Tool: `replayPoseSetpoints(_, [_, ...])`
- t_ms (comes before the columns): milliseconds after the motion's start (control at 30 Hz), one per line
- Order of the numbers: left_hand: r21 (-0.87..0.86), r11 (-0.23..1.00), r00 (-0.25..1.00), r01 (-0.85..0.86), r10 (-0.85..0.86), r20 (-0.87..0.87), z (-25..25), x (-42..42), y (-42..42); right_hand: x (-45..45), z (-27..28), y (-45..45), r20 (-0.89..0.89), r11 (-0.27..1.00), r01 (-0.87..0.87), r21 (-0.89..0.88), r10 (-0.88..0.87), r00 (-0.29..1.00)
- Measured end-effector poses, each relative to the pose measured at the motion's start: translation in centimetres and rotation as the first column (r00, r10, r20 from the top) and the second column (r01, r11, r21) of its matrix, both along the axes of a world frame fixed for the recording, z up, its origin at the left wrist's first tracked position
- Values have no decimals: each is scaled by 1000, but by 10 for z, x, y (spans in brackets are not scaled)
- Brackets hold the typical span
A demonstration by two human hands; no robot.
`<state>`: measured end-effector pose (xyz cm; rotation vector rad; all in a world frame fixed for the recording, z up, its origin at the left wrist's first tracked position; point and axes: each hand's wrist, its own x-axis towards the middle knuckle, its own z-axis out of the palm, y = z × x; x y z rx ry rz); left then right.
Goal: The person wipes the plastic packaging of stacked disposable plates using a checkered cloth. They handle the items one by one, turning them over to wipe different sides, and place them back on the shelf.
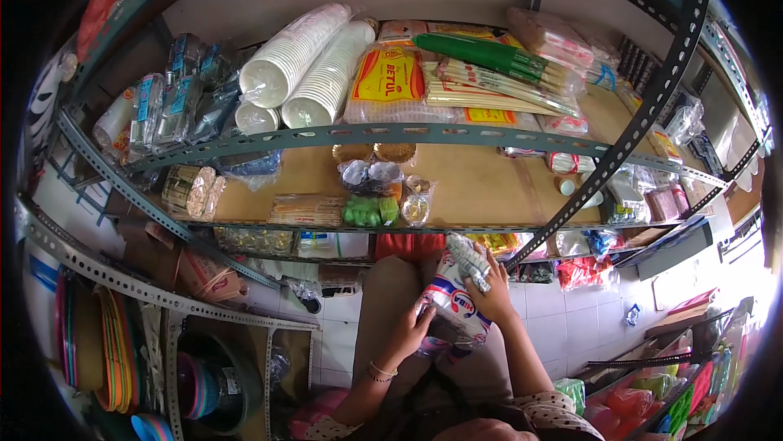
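A plastic-wrapped package [456, 303] with white, blue and red print is tilted above my lap. My left hand [417, 330] grips its lower left side, thumb on the front. My right hand [491, 294] has a crumpled grey-and-white checked cloth [468, 260] under its fingers, pressed to the package's upper right. Part of the cloth sticks up past the package's top end. The package's back and the fingers behind it are hidden.
Before me stands a slotted-metal rack [391, 134] holding stacked paper cups [296, 56], wooden skewers [489, 95] and bagged goods. A slanting upright [602, 129] is close on the right. Plastic basins [211, 380] sit lower left; colourful packets [630, 401] lie lower right.
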<state>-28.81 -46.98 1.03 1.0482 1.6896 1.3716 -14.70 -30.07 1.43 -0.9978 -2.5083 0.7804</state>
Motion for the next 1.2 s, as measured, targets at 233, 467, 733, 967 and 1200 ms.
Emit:
replayPoseSetpoints(233, [87,996,956,6,20,-293,-30,-6,2,9,43,-59,35,850,-521,-75,524,851])
replayPoseSetpoints(467, [-7,1000,1000,12,-12,22,-13,-4,1,-6,7,-6,-3,989,-136,56,137,991])
replayPoseSetpoints(733, [101,995,995,14,-24,99,-34,-2,4,-1,19,-40,64,963,-261,61,257,964])
replayPoseSetpoints(967, [57,998,997,-10,14,-74,-23,-4,-2,4,27,-40,51,894,-447,16,446,893])
replayPoseSetpoints(1200, [-102,995,1000,16,-16,0,1,-3,1,0,-5,-4,41,998,-2,58,0,999])
